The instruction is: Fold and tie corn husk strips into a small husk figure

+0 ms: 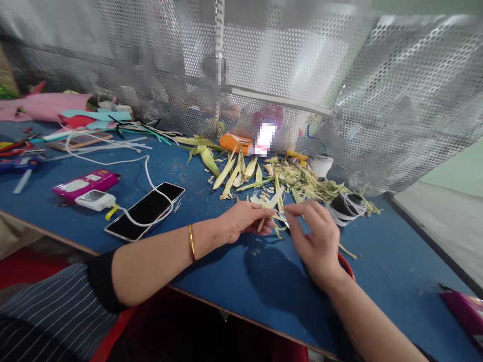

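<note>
My left hand (247, 220), with a gold bangle (191, 243) on its wrist, is closed round pale corn husk strips (268, 201) that fan out above the fingers. My right hand (315, 236) faces it just to the right, thumb and fingers pinched together near the strip ends. What the right fingers hold is too small to make out. A thin shiny edge shows between the two hands. Behind them on the blue table (222, 271) lie longer pale green husk leaves (228, 176) and a heap of shredded husk (302, 176).
A spool of white cord (346, 207) stands right of the heap. Partly hidden by my right forearm is a red-rimmed round object (346, 266). Left are a phone (147, 211), a white cable (147, 166) and a magenta device (88, 185). A perforated silvery sheet (271, 65) hangs behind.
</note>
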`<state>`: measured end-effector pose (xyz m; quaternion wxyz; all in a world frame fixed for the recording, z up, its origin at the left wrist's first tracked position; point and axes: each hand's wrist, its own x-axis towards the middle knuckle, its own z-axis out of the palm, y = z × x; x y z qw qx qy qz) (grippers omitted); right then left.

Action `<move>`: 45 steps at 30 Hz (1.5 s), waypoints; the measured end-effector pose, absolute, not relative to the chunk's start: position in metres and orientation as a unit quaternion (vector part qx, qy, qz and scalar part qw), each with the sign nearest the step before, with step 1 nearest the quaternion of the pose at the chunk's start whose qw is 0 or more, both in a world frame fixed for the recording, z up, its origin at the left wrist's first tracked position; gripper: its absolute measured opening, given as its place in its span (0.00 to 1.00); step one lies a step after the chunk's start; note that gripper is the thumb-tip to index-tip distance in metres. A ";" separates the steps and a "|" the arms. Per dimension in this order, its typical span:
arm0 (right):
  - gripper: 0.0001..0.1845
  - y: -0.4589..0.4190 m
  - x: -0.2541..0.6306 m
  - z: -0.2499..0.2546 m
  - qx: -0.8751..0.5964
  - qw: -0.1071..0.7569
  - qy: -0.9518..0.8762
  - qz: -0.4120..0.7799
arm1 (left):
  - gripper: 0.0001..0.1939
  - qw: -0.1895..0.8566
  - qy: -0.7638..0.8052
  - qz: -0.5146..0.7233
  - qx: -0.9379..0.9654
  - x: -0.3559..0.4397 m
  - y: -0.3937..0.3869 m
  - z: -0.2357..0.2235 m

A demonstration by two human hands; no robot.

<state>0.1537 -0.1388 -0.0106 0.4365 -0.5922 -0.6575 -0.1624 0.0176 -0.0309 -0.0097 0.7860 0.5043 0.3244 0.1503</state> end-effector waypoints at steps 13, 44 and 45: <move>0.09 -0.137 0.141 -0.015 -0.538 0.267 -0.763 -0.238 | 0.17 0.803 0.278 0.155 0.504 0.015 -0.026 -0.008; 0.07 -0.140 0.132 -0.017 -0.525 0.348 -0.747 -0.212 | 0.15 0.824 0.230 0.203 0.477 0.014 -0.033 -0.004; 0.07 -0.140 0.132 -0.018 -0.521 0.342 -0.753 -0.213 | 0.14 0.818 0.237 0.212 0.478 0.014 -0.033 -0.005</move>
